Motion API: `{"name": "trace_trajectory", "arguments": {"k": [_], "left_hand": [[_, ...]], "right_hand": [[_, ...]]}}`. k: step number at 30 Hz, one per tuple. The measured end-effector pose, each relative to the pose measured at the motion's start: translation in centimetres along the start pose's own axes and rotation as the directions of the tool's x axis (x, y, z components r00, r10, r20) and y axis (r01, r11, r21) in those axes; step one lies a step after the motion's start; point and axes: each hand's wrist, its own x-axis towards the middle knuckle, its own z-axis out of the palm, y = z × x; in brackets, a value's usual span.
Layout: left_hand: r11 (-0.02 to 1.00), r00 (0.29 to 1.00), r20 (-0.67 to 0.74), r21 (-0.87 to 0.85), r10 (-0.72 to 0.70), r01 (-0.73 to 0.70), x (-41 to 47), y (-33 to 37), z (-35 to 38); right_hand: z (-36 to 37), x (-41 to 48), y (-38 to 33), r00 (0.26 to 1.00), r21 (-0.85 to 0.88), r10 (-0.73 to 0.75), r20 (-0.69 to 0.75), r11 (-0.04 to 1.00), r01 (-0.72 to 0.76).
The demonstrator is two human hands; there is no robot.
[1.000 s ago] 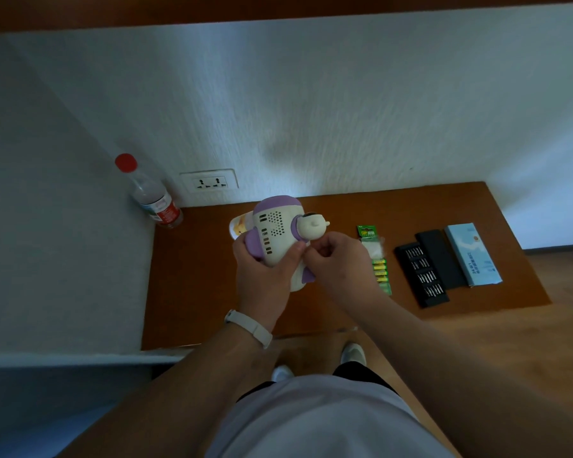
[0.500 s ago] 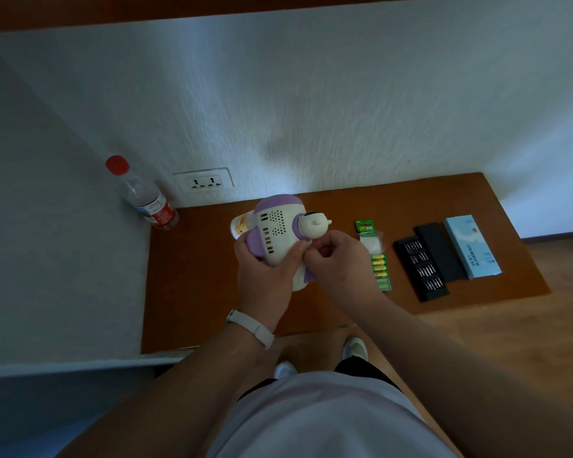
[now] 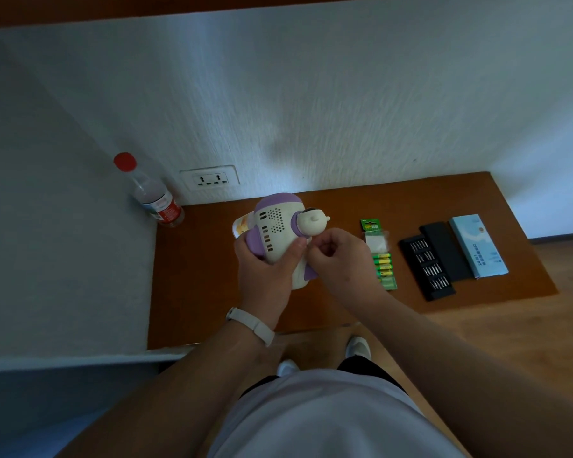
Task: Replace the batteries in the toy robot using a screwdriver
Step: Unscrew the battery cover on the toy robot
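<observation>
The white and purple toy robot point(image 3: 275, 229) is held above the brown tabletop point(image 3: 196, 279), its vented back facing me. My left hand point(image 3: 265, 276) grips its body from below, thumb across the back. My right hand point(image 3: 341, 256) is curled against the toy's lower back beside that thumb, fingertips pinched together; anything between them is hidden. No screwdriver shows in either hand. A green pack of batteries point(image 3: 381, 259) lies on the table just right of my right hand. Further right is an open black case of screwdriver bits point(image 3: 427, 269).
A black lid point(image 3: 445, 251) and a light blue box point(image 3: 478, 246) lie right of the bit case. A red-capped plastic bottle point(image 3: 153, 196) stands in the back left corner beside a wall socket point(image 3: 209, 178). White walls enclose the table at the back and left.
Both hands and the toy stay in nearly the same place. My right fingers have shifted only slightly at the toy's back.
</observation>
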Motion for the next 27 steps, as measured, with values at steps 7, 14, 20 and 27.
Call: {"name": "trace_trajectory", "arguments": {"k": [7, 14, 20, 27], "left_hand": [[0.999, 1.000, -0.010, 0.040, 0.017, -0.016, -0.2, -0.5, -0.5], [0.997, 1.000, -0.005, 0.072, 0.012, -0.012, -0.3, -1.0, -0.7], [0.998, 1.000, 0.011, 0.054, -0.010, 0.010, -0.5, -1.3, -0.4], [0.997, 0.996, 0.038, 0.012, -0.079, 0.079, -0.2, -2.1, -0.5]], "right_hand": [[0.3, -0.5, 0.3, 1.000, 0.008, -0.017, 0.019, 1.000, 0.017], [0.7, -0.4, 0.8, 0.998, 0.020, 0.028, 0.049, 0.999, -0.029], [0.4, -0.5, 1.1, 0.998, 0.056, 0.041, 0.043, 0.997, -0.043], [-0.2, -0.6, 1.4, 0.996, 0.084, 0.024, 0.081, 0.996, -0.031]]}}
